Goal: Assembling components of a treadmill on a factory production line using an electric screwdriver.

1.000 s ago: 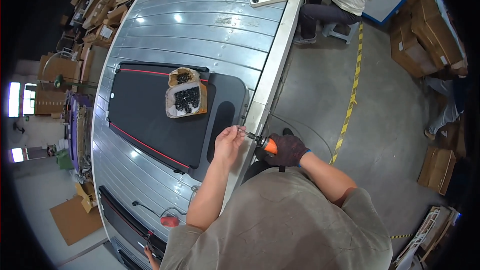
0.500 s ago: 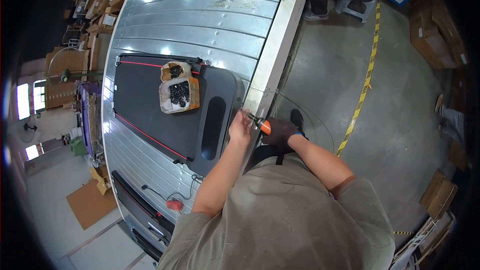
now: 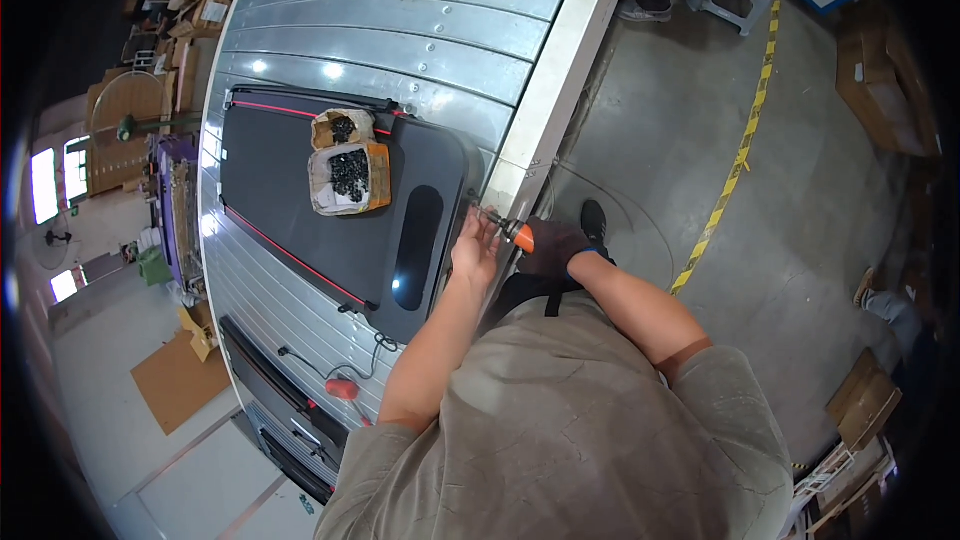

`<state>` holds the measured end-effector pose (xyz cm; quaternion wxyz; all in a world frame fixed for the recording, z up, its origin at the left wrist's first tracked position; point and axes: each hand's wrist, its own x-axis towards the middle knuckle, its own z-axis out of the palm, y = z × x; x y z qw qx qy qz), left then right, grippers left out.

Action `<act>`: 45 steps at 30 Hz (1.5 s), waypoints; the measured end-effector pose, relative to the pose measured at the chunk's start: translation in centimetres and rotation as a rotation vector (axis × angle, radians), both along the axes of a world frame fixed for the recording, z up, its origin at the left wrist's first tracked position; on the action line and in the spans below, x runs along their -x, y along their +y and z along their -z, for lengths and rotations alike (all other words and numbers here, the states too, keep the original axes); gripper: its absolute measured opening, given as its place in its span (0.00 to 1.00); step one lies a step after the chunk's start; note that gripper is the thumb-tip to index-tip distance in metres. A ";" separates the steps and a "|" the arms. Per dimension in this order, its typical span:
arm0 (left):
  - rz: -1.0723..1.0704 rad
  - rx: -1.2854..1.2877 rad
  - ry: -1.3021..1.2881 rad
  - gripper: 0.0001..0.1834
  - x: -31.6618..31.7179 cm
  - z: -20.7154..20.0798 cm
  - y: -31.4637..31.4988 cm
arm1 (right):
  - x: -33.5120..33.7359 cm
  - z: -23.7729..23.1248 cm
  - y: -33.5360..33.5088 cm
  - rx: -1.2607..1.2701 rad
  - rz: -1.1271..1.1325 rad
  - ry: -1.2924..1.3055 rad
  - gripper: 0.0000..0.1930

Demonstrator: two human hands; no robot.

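Cardboard (image 3: 180, 380), brown and flat, lies on the floor (image 3: 95, 370) to the lower left of the black panel (image 3: 350, 240). Closer, just below the panel, a red object (image 3: 342, 389) and a black cable (image 3: 313, 368) rest on the metal table (image 3: 480, 50). The panel itself lies on this table, and two red lines run across it. On the upper middle of the panel stands an open box (image 3: 379, 180), with many small dark pieces (image 3: 349, 176) inside.

At the right edge of the panel is the bare left hand (image 3: 474, 252). Its fingers are bent and close together around the thin metal front of a driver (image 3: 521, 237) — whether they pinch also a small piece, I cannot tell. The driver, orange and black, is just right of the panel, its front pointing toward it. Behind it, farther from the panel, the right hand (image 3: 556, 250) wears a dark glove; its fingers are closed around the driver's body.

Further right of the panel, on the floor, there is a dark shoe (image 3: 595, 223) — and, well apart from the panel, a yellow and black tape (image 3: 752, 135).
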<state>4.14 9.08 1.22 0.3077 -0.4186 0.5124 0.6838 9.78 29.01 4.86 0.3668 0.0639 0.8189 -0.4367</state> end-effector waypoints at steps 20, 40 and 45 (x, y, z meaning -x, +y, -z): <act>1.405 1.479 1.101 0.44 6.2 -3.4 -1.2 | 3.2 1.0 1.9 0.044 -0.136 -0.026 0.33; 1.661 1.015 1.129 0.45 8.5 -9.7 -0.3 | 0.2 7.8 1.0 0.347 -0.099 0.167 0.21; 0.820 1.201 1.258 0.11 15.0 -7.9 -19.4 | 1.0 -2.4 -0.4 -0.130 -0.142 0.119 0.30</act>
